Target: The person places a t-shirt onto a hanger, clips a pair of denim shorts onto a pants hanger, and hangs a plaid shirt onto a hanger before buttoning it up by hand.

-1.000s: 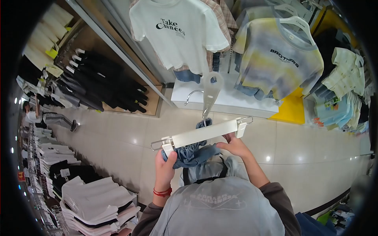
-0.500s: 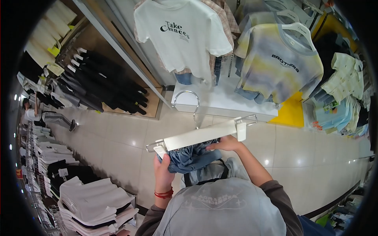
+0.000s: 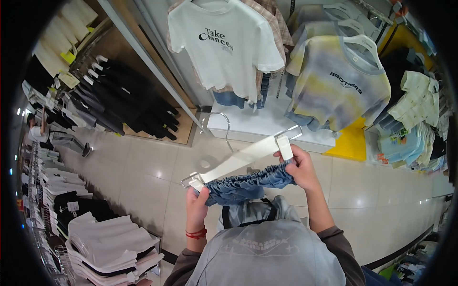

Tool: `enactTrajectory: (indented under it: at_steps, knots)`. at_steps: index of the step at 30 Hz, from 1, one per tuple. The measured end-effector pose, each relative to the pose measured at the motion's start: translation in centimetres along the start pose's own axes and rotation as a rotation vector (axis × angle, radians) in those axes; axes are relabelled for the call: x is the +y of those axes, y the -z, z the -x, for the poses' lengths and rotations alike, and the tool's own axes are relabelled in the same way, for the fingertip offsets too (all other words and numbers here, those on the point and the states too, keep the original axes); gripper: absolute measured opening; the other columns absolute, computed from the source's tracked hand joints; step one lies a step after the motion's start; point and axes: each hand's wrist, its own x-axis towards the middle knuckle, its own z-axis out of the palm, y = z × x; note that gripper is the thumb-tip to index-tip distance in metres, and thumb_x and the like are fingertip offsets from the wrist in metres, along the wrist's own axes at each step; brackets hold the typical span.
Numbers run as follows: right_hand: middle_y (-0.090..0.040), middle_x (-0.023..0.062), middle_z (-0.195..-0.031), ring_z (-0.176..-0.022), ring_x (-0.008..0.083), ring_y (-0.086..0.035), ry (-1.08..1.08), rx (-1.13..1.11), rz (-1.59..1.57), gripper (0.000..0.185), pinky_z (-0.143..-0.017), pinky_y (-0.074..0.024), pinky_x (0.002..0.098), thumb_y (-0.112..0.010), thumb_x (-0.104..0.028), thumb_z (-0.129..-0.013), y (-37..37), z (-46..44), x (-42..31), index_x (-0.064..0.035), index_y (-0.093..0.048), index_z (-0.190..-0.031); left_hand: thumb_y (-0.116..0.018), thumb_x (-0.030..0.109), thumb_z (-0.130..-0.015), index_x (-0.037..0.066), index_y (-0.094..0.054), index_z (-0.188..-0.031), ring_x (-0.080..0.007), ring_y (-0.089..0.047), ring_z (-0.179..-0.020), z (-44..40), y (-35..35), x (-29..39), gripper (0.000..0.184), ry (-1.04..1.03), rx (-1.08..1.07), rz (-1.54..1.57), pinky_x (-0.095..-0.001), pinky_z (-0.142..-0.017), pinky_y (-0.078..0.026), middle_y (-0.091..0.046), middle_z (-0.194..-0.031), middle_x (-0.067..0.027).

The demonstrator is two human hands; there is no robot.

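A white clip hanger [image 3: 243,157] with a metal hook is tilted up to the right in front of my body. Below its bar, blue jeans [image 3: 248,183] with a gathered elastic waistband are stretched out. My left hand [image 3: 196,205], with a red cord on the wrist, is closed on the waistband's left end, just under the left clip. At the other end my right hand [image 3: 304,167] grips the waistband's right corner, its fingers reaching up beside the right clip. The lower part of the jeans is bunched against my grey apron [image 3: 267,248].
Ahead hang a white printed T-shirt [image 3: 226,45] and a tie-dye sweatshirt [image 3: 341,83] over a white platform [image 3: 257,126]. Black trousers [image 3: 129,95] hang at the left. Folded shirts [image 3: 109,243] are stacked at lower left. A person [image 3: 57,136] stands far left.
My right hand has moved right and up to the waistband's right end beside the clip. The waistband is now spread along the bar, and the hanger tilts more steeply.
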Motion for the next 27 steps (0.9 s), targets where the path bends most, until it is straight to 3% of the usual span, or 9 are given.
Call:
enactTrajectory:
  at_steps: [2, 5, 11, 14, 17, 19, 21, 24, 27]
  knots:
    - [-0.053, -0.0030, -0.076, -0.061, 0.0031, -0.040, 0.021, 0.170, -0.022, 0.017, -0.053, -0.0332, 0.0190, -0.060, -0.014, -0.082, -0.2, 0.3, 0.4, 0.0002, -0.056, -0.091, -0.055, 0.016, -0.087, -0.005, -0.048, -0.114, -0.0151, -0.056, -0.093, -0.1, 1.2, -1.0, 0.035, 0.083, -0.032, -0.109, -0.0297, -0.082, -0.045, -0.058, -0.106, -0.0098]
    - [-0.051, -0.0031, -0.065, -0.055, 0.0037, -0.036, 0.089, 0.249, 0.165, 0.020, -0.049, -0.0303, 0.0209, -0.061, -0.016, -0.082, -0.2, 0.8, 0.6, 0.0005, -0.059, -0.092, -0.054, 0.012, -0.087, -0.003, -0.049, -0.114, -0.0121, -0.053, -0.095, -0.2, 3.3, -1.8, 0.032, 0.205, -0.193, -0.274, -0.0270, -0.082, -0.043, -0.056, -0.108, -0.0069]
    - [-0.053, 0.0079, -0.062, -0.052, 0.0119, -0.046, 0.164, 0.108, 0.489, 0.018, -0.050, -0.0373, 0.0241, -0.062, -0.016, -0.079, -1.9, 1.8, -3.5, -0.0007, -0.059, -0.089, -0.051, 0.006, -0.087, -0.002, -0.047, -0.117, -0.0131, -0.050, -0.100, -0.8, 6.0, 0.0, 0.031, 0.452, -0.379, -0.677, -0.0271, -0.086, -0.040, -0.053, -0.114, -0.0088]
    - [-0.056, 0.0104, -0.065, -0.054, 0.0200, -0.055, 0.294, -0.057, 0.591, 0.020, -0.051, -0.0419, 0.0275, -0.065, -0.019, -0.078, -2.9, 2.5, -2.5, -0.0017, -0.059, -0.087, -0.052, 0.009, -0.087, -0.001, -0.045, -0.118, -0.0176, -0.048, -0.107, -1.4, 7.6, 1.2, 0.033, 0.108, -0.024, -0.780, -0.0307, -0.093, -0.038, -0.051, -0.116, -0.0113]
    - [-0.058, 0.0104, -0.066, -0.054, 0.0247, -0.057, 0.251, -0.207, 0.540, 0.022, -0.049, -0.0432, 0.0299, -0.067, -0.021, -0.076, -4.7, 3.7, -1.9, -0.0032, -0.059, -0.084, -0.055, 0.013, -0.085, 0.001, -0.045, -0.118, -0.0210, -0.046, -0.113, -1.7, 3.1, 4.9, 0.036, -0.234, -0.014, -0.565, -0.0339, -0.096, -0.036, -0.051, -0.117, -0.0107]
    - [-0.057, 0.0095, -0.065, -0.052, 0.0239, -0.057, 0.258, -0.249, 0.562, 0.022, -0.047, -0.0429, 0.0296, -0.067, -0.023, -0.076, -5.3, 3.6, -2.0, -0.0042, -0.058, -0.082, -0.058, 0.018, -0.083, 0.001, -0.048, -0.116, -0.0223, -0.046, -0.115, -2.1, -0.6, 5.3, 0.038, -0.313, -0.299, -0.536, -0.0340, -0.096, -0.035, -0.052, -0.117, -0.0118]
    - [-0.057, 0.0096, -0.064, -0.053, 0.0234, -0.057, 0.260, -0.271, 0.596, 0.022, -0.048, -0.0431, 0.0300, -0.067, -0.023, -0.077, -5.6, 3.3, -2.3, -0.0041, -0.058, -0.083, -0.061, 0.017, -0.081, 0.000, -0.050, -0.112, -0.0218, -0.054, -0.103, -2.1, -4.5, 5.6, 0.038, -0.264, -0.625, -0.729, -0.0314, -0.088, -0.041, -0.056, -0.108, -0.0136]
    - [-0.056, 0.0096, -0.064, -0.052, 0.0241, -0.056, 0.143, -0.267, 0.543, 0.024, -0.048, -0.0426, 0.0314, -0.065, -0.026, -0.078, -5.2, 3.0, -2.8, -0.0039, -0.058, -0.083, -0.065, 0.015, -0.079, 0.000, -0.052, -0.108, -0.0206, -0.061, -0.086, -1.4, -6.4, 5.5, 0.035, -0.048, -0.671, -0.922, -0.0290, -0.075, -0.047, -0.061, -0.090, -0.0133]
    - [-0.056, 0.0104, -0.064, -0.050, 0.0253, -0.055, 0.145, -0.229, 0.562, 0.026, -0.048, -0.0421, 0.0322, -0.064, -0.028, -0.079, -4.9, 3.2, -3.0, -0.0033, -0.056, -0.083, -0.066, 0.012, -0.078, 0.000, -0.053, -0.104, -0.0173, -0.062, -0.070, -0.8, -7.4, 4.4, 0.032, -0.089, -0.539, -0.892, -0.0256, -0.062, -0.047, -0.059, -0.074, -0.0090]
